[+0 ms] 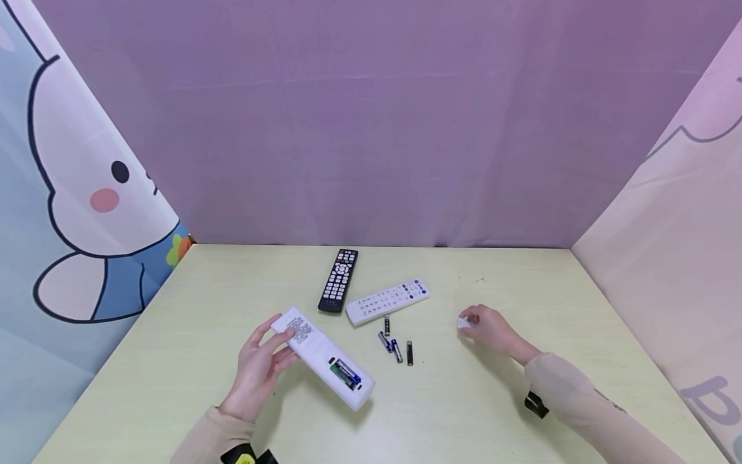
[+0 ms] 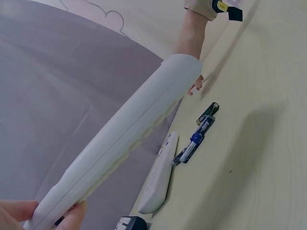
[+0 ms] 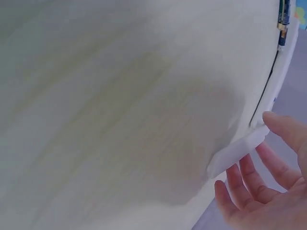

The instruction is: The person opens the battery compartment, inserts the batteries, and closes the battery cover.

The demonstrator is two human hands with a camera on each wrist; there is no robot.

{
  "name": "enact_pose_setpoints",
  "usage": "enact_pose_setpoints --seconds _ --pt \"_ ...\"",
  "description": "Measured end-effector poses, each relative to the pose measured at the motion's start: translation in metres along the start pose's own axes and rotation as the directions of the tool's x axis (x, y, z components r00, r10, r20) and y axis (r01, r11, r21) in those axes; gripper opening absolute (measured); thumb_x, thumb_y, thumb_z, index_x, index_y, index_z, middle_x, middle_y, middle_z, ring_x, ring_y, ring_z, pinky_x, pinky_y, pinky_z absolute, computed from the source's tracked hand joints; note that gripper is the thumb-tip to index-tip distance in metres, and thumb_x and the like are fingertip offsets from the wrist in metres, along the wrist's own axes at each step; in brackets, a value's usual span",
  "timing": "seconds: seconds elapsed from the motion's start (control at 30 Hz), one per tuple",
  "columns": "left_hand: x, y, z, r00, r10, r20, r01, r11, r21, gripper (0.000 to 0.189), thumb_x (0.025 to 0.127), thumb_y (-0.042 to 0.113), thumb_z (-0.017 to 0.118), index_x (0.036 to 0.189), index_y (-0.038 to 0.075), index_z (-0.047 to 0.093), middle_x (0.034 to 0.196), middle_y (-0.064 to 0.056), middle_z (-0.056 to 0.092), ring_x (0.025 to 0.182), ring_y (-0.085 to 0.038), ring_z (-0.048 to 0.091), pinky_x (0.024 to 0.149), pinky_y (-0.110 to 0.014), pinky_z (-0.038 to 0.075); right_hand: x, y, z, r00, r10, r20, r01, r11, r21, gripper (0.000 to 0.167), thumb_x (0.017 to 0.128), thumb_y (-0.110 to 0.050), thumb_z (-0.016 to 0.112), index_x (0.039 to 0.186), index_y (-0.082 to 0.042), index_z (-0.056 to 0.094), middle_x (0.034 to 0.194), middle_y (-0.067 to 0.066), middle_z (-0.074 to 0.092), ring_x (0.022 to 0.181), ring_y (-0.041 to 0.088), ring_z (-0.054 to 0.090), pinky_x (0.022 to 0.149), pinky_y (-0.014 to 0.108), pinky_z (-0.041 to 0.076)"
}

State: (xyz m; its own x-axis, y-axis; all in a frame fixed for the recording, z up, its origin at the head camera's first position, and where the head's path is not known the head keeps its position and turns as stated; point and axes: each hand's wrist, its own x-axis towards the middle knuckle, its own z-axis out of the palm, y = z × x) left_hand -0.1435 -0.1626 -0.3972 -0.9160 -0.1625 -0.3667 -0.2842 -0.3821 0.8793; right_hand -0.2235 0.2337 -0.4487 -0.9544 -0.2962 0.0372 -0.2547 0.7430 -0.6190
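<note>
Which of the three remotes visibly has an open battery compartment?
The white remote in the left hand: its batteries show uncovered. The other white remote and the black remote lie face up on the table.

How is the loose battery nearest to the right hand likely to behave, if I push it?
The battery would probably roll if pushed sideways, being a cylinder lying on its side on the table. It seems unlikely to bend, as its shape looks straight and rigid. Its smooth-looking casing may be slippery.
</note>
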Motion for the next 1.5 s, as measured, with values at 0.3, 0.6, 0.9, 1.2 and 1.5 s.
enact_pose_setpoints --seconds 0.3,0.6,0.9,1.2,1.5 --pt "0.000 0.000 0.001 1.000 0.001 0.000 -0.001 1.000 0.008 0.054 0.085 0.002 0.052 0.134 0.012 0.031 0.093 -0.001 0.057 0.073 -0.013 0.064 0.073 -0.025 0.054 -0.002 -0.016 -0.001 0.999 -0.032 -0.042 0.035 0.995 0.093 0.025 0.076 -0.007 0.067 0.096 0.006 0.061 0.085 0.011 0.060 0.077 0.023 0.056 0.063 0.026 0.050" --pt "0.001 -0.001 0.002 1.000 0.005 0.007 -0.005 1.000 0.000 0.055 0.085 0.002 0.052 0.134 0.011 0.030 0.093 -0.001 0.057 0.074 -0.014 0.064 0.074 -0.025 0.054 -0.005 -0.037 0.001 0.997 0.007 -0.075 0.007 0.984 0.180 0.030 0.077 -0.011 0.067 0.103 0.002 0.059 0.088 0.009 0.062 0.078 0.021 0.059 0.064 0.023 0.053" --pt "-0.001 0.000 0.004 1.000 0.005 0.014 -0.004 1.000 -0.010 0.057 0.085 0.002 0.052 0.135 0.010 0.029 0.094 -0.002 0.057 0.074 -0.015 0.064 0.076 -0.026 0.053 -0.011 -0.069 0.005 0.990 -0.038 -0.138 0.079 0.949 0.305 0.031 0.076 -0.011 0.068 0.102 0.003 0.059 0.091 0.012 0.062 0.083 0.022 0.059 0.071 0.020 0.053" --pt "-0.001 0.001 0.008 1.000 0.003 0.024 -0.002 1.000 -0.010 0.057 0.085 0.002 0.052 0.136 0.011 0.029 0.102 -0.006 0.054 0.076 -0.015 0.064 0.079 -0.027 0.052 -0.016 -0.092 0.010 0.987 -0.028 -0.161 0.088 0.921 0.381 0.031 0.076 -0.011 0.068 0.102 0.003 0.059 0.091 0.011 0.063 0.083 0.021 0.060 0.069 0.019 0.053" --pt "0.001 -0.001 0.013 1.000 0.006 0.013 -0.006 1.000 -0.024 0.054 0.085 0.001 0.052 0.134 0.011 0.031 0.094 -0.003 0.057 0.074 -0.015 0.064 0.075 -0.027 0.054 -0.018 -0.109 0.017 0.986 0.021 -0.167 0.061 0.880 0.471 0.029 0.075 -0.012 0.069 0.100 0.002 0.061 0.088 0.009 0.063 0.081 0.018 0.060 0.068 0.021 0.053"
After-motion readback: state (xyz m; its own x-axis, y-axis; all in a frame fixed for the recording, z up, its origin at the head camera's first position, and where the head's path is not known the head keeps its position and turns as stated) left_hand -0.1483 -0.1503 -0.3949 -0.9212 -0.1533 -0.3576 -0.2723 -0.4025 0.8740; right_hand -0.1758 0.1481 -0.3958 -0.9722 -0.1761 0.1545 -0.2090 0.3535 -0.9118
